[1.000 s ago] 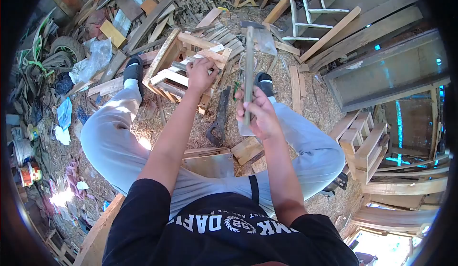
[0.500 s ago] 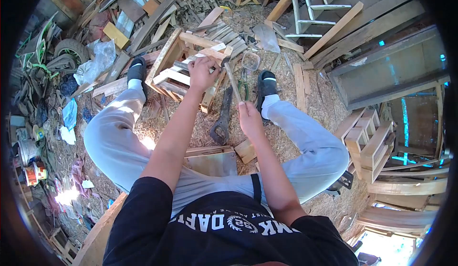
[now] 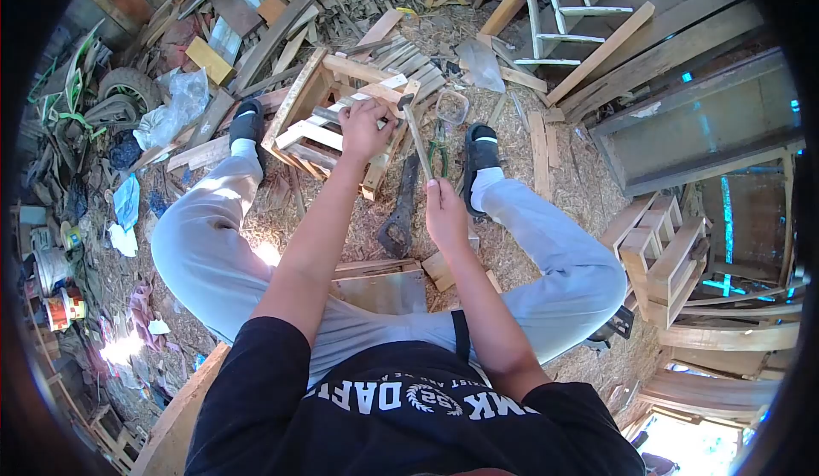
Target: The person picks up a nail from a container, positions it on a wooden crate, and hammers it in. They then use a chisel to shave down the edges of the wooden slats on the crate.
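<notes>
My right hand is closed round the lower end of a wooden hammer handle. The hammer points up and away, its dark head beside the corner of a wooden frame. My left hand is closed on the frame's near slats, its fingers bent; what they pinch is too small to make out. The frame, built of pale slats, lies tilted on the ground between my feet. Below the hammer lies a dark metal tool, and green-handled pliers are beside the handle.
A clear plastic container is beyond the pliers. Scrap wood is piled at the upper left, near a plastic bag. Wooden frames stand at the right. A wooden block lies between my legs.
The hammer's head has shifted slightly up, away from me, and its handle stands a little steeper. My left hand stays at the frame with almost no movement.
</notes>
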### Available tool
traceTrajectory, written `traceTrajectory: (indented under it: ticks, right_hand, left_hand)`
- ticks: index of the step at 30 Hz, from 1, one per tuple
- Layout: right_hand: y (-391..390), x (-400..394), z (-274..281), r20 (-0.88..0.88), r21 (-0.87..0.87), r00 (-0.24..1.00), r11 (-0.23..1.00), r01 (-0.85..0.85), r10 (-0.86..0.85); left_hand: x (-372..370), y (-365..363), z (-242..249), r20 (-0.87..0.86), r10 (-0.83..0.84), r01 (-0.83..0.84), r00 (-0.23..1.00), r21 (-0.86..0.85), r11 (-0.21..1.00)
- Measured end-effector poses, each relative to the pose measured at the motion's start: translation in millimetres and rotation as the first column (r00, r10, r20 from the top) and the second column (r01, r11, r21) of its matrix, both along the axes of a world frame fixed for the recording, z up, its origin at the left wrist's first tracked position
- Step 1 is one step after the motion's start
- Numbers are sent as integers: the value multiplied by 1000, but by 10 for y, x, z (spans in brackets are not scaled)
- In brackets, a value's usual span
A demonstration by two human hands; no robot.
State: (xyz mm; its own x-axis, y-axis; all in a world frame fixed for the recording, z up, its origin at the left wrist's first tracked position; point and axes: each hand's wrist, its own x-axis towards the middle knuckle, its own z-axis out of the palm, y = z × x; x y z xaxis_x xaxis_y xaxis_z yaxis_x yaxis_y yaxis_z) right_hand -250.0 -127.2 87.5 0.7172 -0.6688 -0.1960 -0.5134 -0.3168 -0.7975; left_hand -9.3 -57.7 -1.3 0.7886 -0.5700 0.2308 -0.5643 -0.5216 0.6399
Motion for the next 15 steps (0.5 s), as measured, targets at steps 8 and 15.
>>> traceTrajectory:
  ticks: [8,15]
  right_hand:
    - [12,-9,-3,-47,50,999,998,25,-22]
    - [-8,-15,-122,-43,-28,999,1000,-2,1]
  left_hand:
    - [-4,9,23,0,-5,5,1000,-5,1000]
    - [6,-1,34,-5,6,-6,1000,32,999]
